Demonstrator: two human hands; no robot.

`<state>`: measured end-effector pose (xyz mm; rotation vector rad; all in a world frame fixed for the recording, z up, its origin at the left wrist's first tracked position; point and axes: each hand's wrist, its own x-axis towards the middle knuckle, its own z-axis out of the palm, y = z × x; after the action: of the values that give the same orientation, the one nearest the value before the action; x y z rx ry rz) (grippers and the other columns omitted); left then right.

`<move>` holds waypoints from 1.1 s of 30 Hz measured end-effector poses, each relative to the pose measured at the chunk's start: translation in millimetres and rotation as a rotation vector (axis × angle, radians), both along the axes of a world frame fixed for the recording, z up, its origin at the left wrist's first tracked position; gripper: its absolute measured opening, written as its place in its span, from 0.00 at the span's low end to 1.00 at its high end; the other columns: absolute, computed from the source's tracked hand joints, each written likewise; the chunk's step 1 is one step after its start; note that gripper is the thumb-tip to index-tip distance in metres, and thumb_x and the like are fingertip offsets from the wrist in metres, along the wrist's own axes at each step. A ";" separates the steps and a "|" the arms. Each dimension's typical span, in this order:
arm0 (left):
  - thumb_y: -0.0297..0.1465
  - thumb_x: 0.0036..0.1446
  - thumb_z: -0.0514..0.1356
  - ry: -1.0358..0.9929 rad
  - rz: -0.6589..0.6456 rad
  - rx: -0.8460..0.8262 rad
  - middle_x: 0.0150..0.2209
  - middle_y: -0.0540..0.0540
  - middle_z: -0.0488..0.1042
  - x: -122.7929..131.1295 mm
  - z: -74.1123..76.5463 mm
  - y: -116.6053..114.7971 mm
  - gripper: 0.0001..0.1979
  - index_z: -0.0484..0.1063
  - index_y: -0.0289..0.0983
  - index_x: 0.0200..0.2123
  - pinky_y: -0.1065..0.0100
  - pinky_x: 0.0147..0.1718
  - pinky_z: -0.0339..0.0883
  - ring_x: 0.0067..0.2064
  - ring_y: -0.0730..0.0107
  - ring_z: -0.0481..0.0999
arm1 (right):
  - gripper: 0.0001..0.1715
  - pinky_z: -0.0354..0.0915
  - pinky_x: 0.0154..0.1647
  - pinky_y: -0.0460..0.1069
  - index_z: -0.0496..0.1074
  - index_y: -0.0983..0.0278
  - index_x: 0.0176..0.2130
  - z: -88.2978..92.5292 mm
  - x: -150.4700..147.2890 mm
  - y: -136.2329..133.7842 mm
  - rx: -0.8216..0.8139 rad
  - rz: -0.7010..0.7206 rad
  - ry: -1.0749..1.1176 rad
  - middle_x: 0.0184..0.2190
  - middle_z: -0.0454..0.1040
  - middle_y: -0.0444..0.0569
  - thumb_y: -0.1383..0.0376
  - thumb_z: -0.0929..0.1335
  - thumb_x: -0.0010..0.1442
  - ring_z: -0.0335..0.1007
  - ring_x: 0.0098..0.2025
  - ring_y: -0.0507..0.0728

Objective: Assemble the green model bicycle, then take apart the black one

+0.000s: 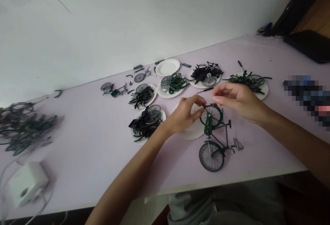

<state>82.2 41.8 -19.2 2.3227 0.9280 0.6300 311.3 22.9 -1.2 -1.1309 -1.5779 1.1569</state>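
"While both hands are out over the table (90,156), where does the toy bicycle (227,136) lie?"

"On its side, right below the fingertips. The upper wheel (216,117) sits between the hands, and the lower wheel (211,157) is nearer the person than any finger."

"How does it look?"

"Dark green frame and mudguards, one green chain guard (208,127), thin grey spokes, a green saddle (228,123) and silvery handlebars (238,145), these last well below the right fingers. Two wheels in all."

"And the fingers?"

"On the left hand (185,113), thumb and forefinger come together at the upper wheel's left edge; I can't tell if they grip it. On the right hand (237,101), thumb and forefinger nearly meet at the wheel's top. Whether anything is pinched there, I can't tell."

"Count the rest."

"Seven white plates (167,67). Five carry loose parts (143,97): three lie left of the left fingers, one straight beyond the fingertips, one beyond the right hand. Two screwdrivers (205,90), one just past the fingertips, the other farther off. One blurred heap (25,125) of dark parts, well left of all the fingers."
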 end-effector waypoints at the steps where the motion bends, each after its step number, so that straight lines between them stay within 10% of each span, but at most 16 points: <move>1: 0.26 0.67 0.57 -0.022 -0.018 -0.054 0.45 0.45 0.79 -1.5 3.3 -3.4 0.07 0.71 0.37 0.48 0.61 0.50 0.69 0.46 0.66 0.78 | 0.12 0.72 0.39 0.50 0.77 0.62 0.40 -0.8 -0.8 -0.3 -0.020 0.015 0.012 0.33 0.77 0.45 0.59 0.75 0.57 0.75 0.35 0.53; 12: 0.29 0.65 0.54 -0.222 -0.080 -0.737 0.34 0.49 0.72 -30.0 21.7 -45.0 0.04 0.64 0.37 0.43 0.67 0.35 0.70 0.34 0.70 0.75 | 0.09 0.73 0.40 0.48 0.77 0.63 0.42 -5.4 -13.7 -13.3 0.122 0.094 -0.002 0.37 0.78 0.46 0.64 0.73 0.61 0.75 0.37 0.52; 22: 0.33 0.63 0.66 -0.315 0.054 -0.782 0.43 0.46 0.75 -10.2 5.7 -66.0 0.11 0.71 0.37 0.47 0.71 0.36 0.73 0.38 0.73 0.74 | 0.05 0.75 0.43 0.49 0.74 0.62 0.44 -9.4 -15.6 -14.4 0.399 0.074 -0.260 0.39 0.80 0.47 0.67 0.70 0.66 0.77 0.38 0.53; 33: 0.33 0.62 0.67 -0.456 0.205 -0.731 0.36 0.46 0.77 -17.7 8.3 -52.0 0.11 0.74 0.33 0.45 0.75 0.28 0.67 0.33 0.75 0.73 | 0.09 0.71 0.44 0.48 0.69 0.67 0.47 0.4 -16.1 -32.9 0.711 0.482 -0.390 0.40 0.78 0.49 0.76 0.68 0.67 0.75 0.41 0.52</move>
<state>64.5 -10.2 -10.9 1.3805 0.9693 0.7114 295.2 -10.0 -0.8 -0.5216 -2.3954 0.5560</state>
